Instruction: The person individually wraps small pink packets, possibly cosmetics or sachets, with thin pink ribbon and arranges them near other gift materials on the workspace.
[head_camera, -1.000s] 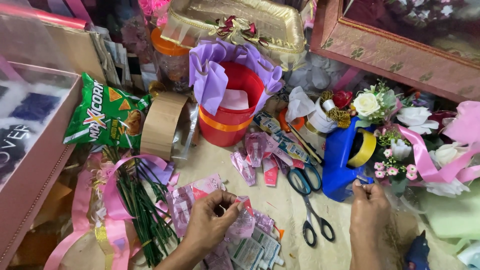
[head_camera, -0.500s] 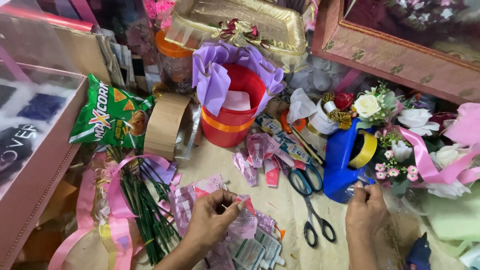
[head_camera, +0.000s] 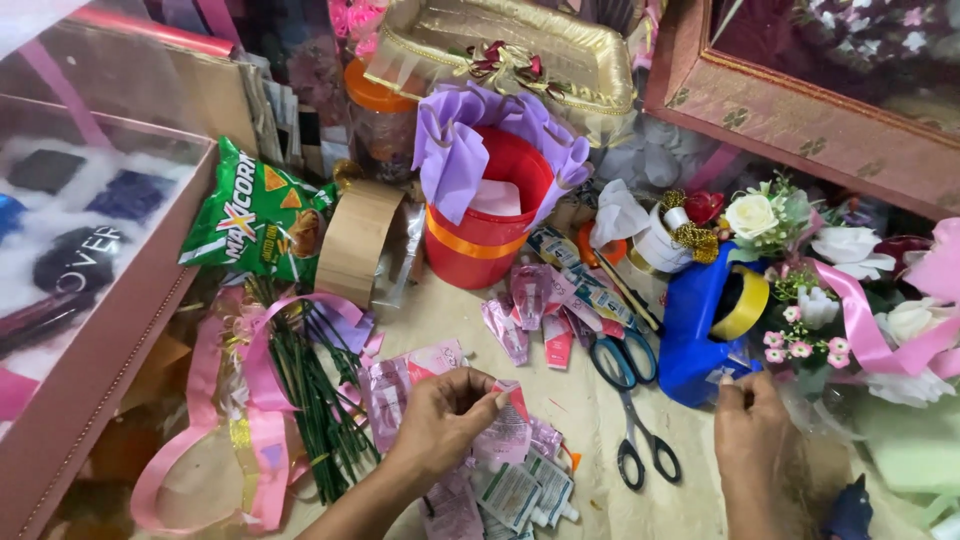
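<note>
My left hand (head_camera: 440, 420) pinches a small pink sachet (head_camera: 510, 425) over a heap of similar pink and white sachets (head_camera: 510, 490) on the work surface. My right hand (head_camera: 750, 435) rests at the base of a blue tape dispenser (head_camera: 700, 330) holding a roll of yellow tape (head_camera: 745, 305), fingertips touching its lower edge as if pulling tape. A pair of blue-handled scissors (head_camera: 625, 395) lies between the two hands.
A red bucket (head_camera: 485, 215) lined with purple paper stands behind, with more sachets (head_camera: 545, 305) beside it. Green stems (head_camera: 315, 400), pink ribbon (head_camera: 250, 430), a brown tape roll (head_camera: 355, 240), a green snack bag (head_camera: 255, 215) and a pink box (head_camera: 100, 330) lie left. Artificial flowers (head_camera: 850, 270) crowd the right.
The view has shifted slightly. My left hand keeps fingering the pink sachet and my right hand stays at the blue dispenser; nothing else has moved.
</note>
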